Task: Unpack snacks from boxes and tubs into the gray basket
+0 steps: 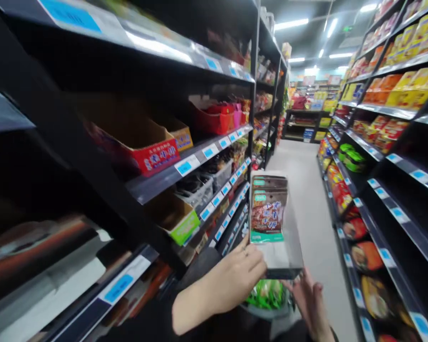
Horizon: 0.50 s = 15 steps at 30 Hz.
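My left hand (235, 278) grips the lower left edge of a shallow clear tray (288, 256) that holds two or three brown and green snack packets (269, 209), held up in front of me in a shop aisle. My right hand (312, 301) supports the tray's lower right side from beneath. Under the tray, a green packet (269, 294) lies in a grey basket or bin, partly hidden.
Black shelving (185, 166) lines the left side with red cartons (153, 154), a green-edged box (183, 225) and blue price tags. Shelves on the right (388, 111) hold yellow and orange packets. A pale floor aisle (306, 190) runs ahead to far shelves.
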Motion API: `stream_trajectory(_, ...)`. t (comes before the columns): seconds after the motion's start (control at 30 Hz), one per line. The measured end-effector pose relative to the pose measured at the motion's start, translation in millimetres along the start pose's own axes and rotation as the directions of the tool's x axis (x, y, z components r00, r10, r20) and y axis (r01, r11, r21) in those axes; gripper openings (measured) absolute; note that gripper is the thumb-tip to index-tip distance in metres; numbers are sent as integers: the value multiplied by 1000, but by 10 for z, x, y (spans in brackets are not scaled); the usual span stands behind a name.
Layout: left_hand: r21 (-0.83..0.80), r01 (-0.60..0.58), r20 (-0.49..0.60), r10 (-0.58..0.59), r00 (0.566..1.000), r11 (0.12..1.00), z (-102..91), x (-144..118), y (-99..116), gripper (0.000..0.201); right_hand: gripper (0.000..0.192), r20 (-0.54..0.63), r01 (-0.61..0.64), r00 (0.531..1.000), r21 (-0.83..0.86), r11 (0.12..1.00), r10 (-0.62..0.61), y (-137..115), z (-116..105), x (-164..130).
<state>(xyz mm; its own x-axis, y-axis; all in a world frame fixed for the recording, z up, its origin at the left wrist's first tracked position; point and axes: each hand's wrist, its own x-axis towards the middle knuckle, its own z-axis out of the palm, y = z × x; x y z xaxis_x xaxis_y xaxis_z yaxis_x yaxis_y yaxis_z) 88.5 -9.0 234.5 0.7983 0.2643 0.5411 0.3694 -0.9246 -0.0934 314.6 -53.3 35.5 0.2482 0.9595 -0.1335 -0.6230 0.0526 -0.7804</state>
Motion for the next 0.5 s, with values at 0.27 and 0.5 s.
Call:
stream_trajectory(0.27,-191,-274,-48,270,962,942,733,-764,391,11,72,-336,-216,934,-253,943,123,-256,456,-813)
stream_trajectory(0.5,-809,581,491,-640,591,-84,1556,-1161,-141,86,45,-482,-165,875,-371,914,-37,459,487,-1269)
